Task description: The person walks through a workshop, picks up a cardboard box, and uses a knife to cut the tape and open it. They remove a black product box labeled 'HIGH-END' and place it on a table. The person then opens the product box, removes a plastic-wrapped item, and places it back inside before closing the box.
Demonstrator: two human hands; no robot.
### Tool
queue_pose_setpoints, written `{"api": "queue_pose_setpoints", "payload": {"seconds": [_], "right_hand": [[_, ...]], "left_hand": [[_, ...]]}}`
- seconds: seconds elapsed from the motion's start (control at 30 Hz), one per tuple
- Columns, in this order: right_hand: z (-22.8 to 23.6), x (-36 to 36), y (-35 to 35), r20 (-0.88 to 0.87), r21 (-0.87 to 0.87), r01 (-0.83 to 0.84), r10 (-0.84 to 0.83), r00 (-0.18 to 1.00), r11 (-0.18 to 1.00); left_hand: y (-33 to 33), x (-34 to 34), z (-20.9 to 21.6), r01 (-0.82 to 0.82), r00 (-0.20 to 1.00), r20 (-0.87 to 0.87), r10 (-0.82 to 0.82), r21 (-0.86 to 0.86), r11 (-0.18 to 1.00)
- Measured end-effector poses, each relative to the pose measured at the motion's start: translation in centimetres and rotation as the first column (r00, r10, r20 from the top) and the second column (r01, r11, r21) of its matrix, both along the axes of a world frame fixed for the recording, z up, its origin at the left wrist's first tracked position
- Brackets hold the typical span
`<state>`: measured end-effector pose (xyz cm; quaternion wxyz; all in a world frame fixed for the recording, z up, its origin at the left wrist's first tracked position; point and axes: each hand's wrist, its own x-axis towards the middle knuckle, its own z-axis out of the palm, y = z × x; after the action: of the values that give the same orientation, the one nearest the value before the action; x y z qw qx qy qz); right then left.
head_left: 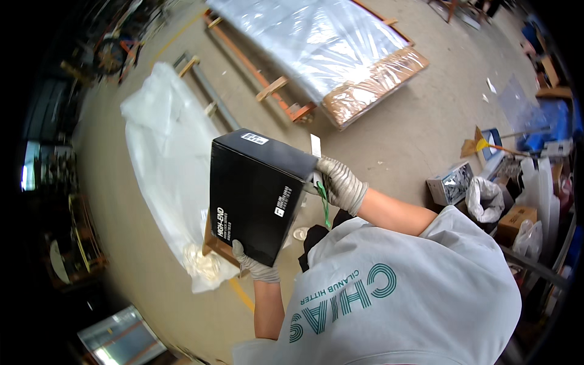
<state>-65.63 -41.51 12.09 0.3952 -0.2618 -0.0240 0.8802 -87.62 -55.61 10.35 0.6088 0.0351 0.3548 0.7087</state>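
Note:
A black cardboard box (255,194) with white print on its large face is held up and tilted in front of me. My left hand (258,266), in a pale work glove, grips its lower edge, thumb on the front face. The gloved right hand (342,184) is closed on the box's right end, with most of its fingers hidden. Beside that hand hang a green cord (324,204) and a white tag (316,146); how they are attached cannot be seen. Behind the box's lower left corner, part of a brown carton (214,244) shows.
White foam sheeting (164,146) lies on the floor at left, next to a grey metal bar (213,97). Ahead, a film-wrapped panel stack (316,42) rests by an orange frame (240,55). Cartons (517,220), a white sack (483,198) and a metal rail (535,267) crowd the right.

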Motion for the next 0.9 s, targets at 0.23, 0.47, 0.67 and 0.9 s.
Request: {"api": "queue_pose_setpoints", "payload": {"seconds": [0.23,0.47,0.67,0.9], "right_hand": [[-0.4,15.2,3.8,0.235,0.134,0.395,-0.416,0.878,0.909],[-0.4,29.0,4.3,0.355,0.029,0.646,-0.612,0.706,0.763],[-3.4,38.4,9.2,0.424,-0.214,0.755,-0.638,0.643,0.619],[-6.4,52.0,22.4,0.429,-0.308,0.832,-0.713,0.555,0.462]], "left_hand": [[12.3,13.6,3.0,0.407,0.912,-0.059,-0.405,0.022,0.913],[22.8,24.9,-0.2,0.699,0.713,-0.006,-0.701,0.076,0.711],[30.3,36.5,1.8,0.826,0.559,0.042,-0.828,0.067,0.560],[45.7,50.2,-1.2,0.879,0.476,0.097,-0.874,-0.007,0.478]]}}
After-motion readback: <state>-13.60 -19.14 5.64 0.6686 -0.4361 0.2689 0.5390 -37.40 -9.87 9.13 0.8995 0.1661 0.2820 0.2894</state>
